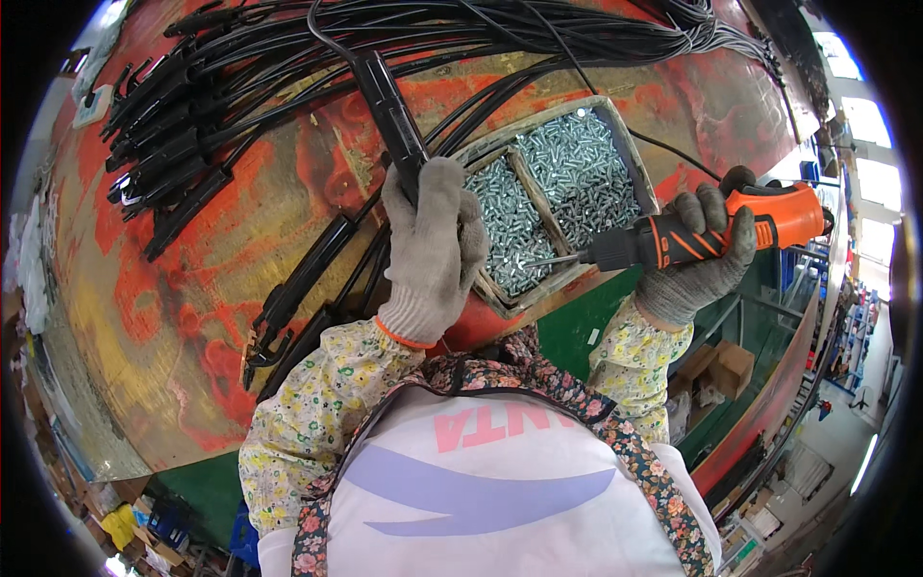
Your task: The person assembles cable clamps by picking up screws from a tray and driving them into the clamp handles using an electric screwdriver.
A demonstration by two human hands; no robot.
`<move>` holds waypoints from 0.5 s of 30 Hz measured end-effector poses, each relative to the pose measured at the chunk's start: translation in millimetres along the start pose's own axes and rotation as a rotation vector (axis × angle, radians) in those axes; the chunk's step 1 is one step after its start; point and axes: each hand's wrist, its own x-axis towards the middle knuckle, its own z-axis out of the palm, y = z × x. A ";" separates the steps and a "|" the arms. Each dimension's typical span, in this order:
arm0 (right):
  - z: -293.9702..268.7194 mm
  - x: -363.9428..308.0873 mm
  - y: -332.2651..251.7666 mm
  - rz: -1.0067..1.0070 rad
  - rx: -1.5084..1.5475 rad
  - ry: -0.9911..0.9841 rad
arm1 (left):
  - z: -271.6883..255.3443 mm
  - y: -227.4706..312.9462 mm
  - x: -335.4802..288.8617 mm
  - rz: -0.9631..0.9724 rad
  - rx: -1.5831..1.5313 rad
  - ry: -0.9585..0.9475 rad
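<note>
Grey knit gloves point(435, 245), orange-and-black screwdriver point(716, 231), silver screws point(553, 192), floral sleeves point(317, 413), red-worn table point(240, 221).

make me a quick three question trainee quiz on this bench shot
1. True or false: the right hand holds an orange and black electric screwdriver.
2. What does the left hand grip?
A. a black cable connector
B. a hammer
C. a roll of tape
3. Fill in: the screwdriver's bit points into a divided wooden tray full of silver ____.

Key: 1 true; 2 A; 3 screws.
</note>
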 end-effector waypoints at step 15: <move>-10.5 10.3 19.5 0.050 -0.075 0.014 | -10.4 -7.8 2.7 -0.055 -0.023 0.026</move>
